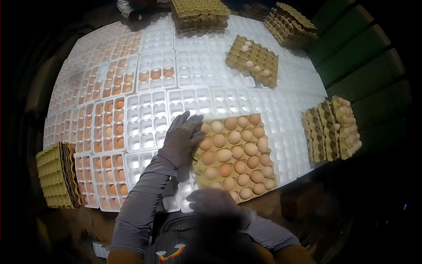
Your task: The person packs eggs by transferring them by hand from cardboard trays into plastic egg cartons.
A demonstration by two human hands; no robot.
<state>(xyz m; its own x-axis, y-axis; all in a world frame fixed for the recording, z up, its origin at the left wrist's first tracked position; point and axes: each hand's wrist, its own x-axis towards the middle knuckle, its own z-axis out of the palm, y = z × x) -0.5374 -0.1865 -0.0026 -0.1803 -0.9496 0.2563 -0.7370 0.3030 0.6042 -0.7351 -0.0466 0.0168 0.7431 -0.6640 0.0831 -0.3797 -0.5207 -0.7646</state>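
A yellowish pulp tray (pixel 196 174) full of brown and pale eggs (pixel 237 152) lies on white plastic egg trays at the front middle. My left hand (pixel 181 137), gloved in grey, rests at the tray's upper left corner with its fingers stretched out over the edge. My right hand (pixel 215 203) is at the tray's lower left corner, blurred by motion; its fingers cannot be made out clearly. Just left of my left hand are white trays (pixel 147 119) with unfilled cups.
White trays with eggs (pixel 110 125) cover the left side. Pulp tray stacks stand at far left (pixel 55 176), back middle (pixel 200 15) and back right (pixel 290 26). A pulp tray (pixel 257 59) holds several eggs. At right, trays with eggs (pixel 345 127) lean. Another person's hand (pixel 134 16) shows at the back.
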